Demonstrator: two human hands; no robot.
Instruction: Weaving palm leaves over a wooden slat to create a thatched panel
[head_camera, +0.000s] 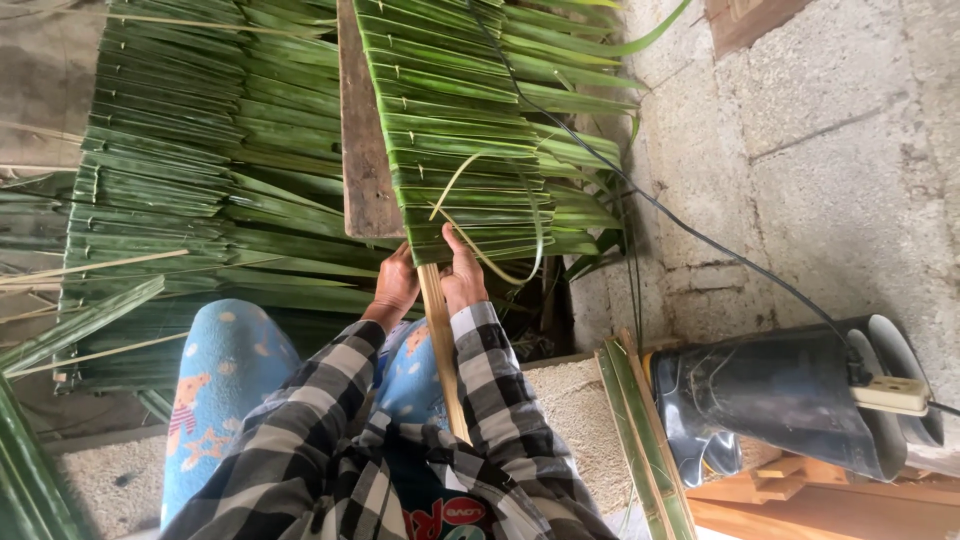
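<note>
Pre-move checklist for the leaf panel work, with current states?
1. Left hand on the lower edge of the leaf panel: ok.
2. Right hand on the same edge, thumb up on the leaves: ok.
3. Wooden stick lies between the hands, under the leaves: ok.
4. Loose thin strip curls free near the right hand: not ok.
5. Black cable passes beside the panel, apart from it: ok.
6. Grip firmness: cannot tell.

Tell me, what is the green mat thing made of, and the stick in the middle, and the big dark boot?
The green panel looks like long palm-type leaves folded in rows: ribbed, slightly glossy strips. The stick between the left hand and right hand seems to be split bamboo or wood, pale tan and matte. The boot looks like rubber: smooth, dark, shiny.
</note>
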